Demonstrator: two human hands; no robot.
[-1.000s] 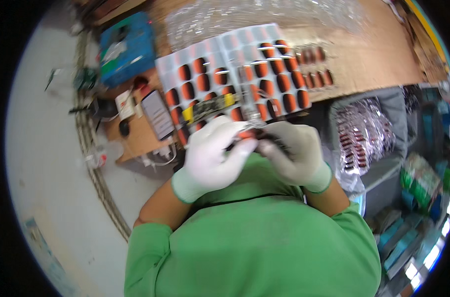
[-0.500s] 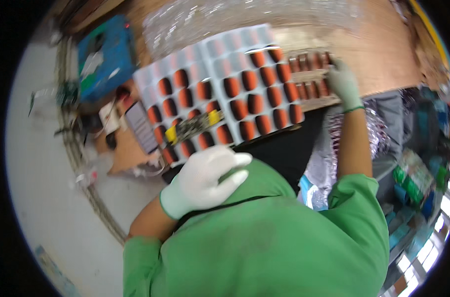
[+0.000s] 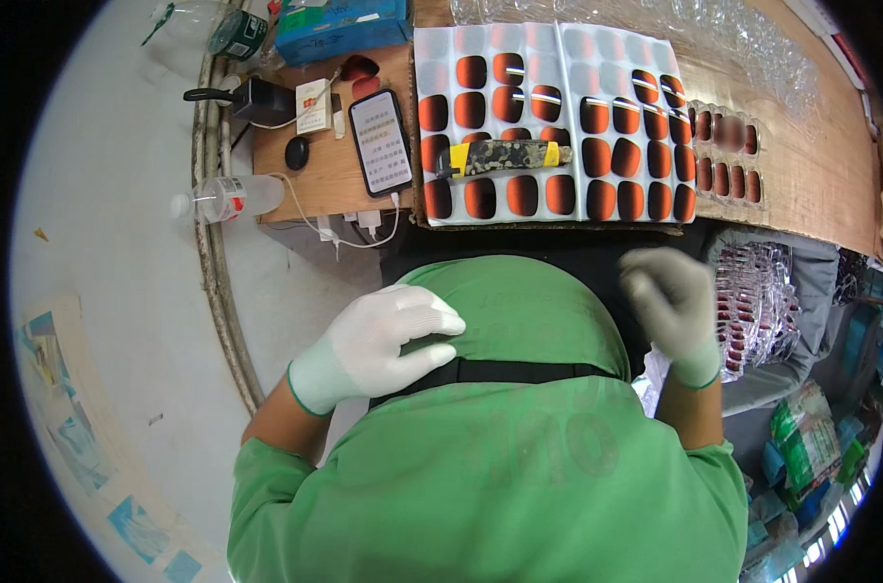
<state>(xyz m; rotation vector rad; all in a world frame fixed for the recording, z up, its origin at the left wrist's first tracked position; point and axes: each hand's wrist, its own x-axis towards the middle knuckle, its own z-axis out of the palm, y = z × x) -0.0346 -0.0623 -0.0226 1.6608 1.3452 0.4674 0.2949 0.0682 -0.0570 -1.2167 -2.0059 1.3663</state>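
My left hand (image 3: 378, 342), in a white glove, rests over my lap against the green shirt. Its thumb is apart from its bent fingers and nothing shows between them. My right hand (image 3: 667, 299), gloved too and smeared by motion, hangs over the right of my lap, off the table's front edge. Its fingers look curled; whether they hold anything is unclear. Ahead lies a white sheet (image 3: 572, 126) carrying rows of red-to-black tinted lenses (image 3: 601, 199). A yellow and camouflage-patterned cutter (image 3: 505, 157) lies across its left half. Clear plastic trays (image 3: 738, 146) of similar lenses sit just right of the sheet.
A grey-lined bin (image 3: 811, 321) of stacked lens trays (image 3: 752, 301) stands right. At left are a phone (image 3: 381, 143) with a white cable, a black adapter (image 3: 265, 102), a small white box (image 3: 313, 105), a blue box (image 3: 344, 29) and a clear bottle (image 3: 237, 197). Clear plastic packaging (image 3: 752, 49) lies behind.
My right hand has drawn back from the lens trays to beside my lap. My left hand stays over my lap. The view has turned and shifted, showing more of the left side.
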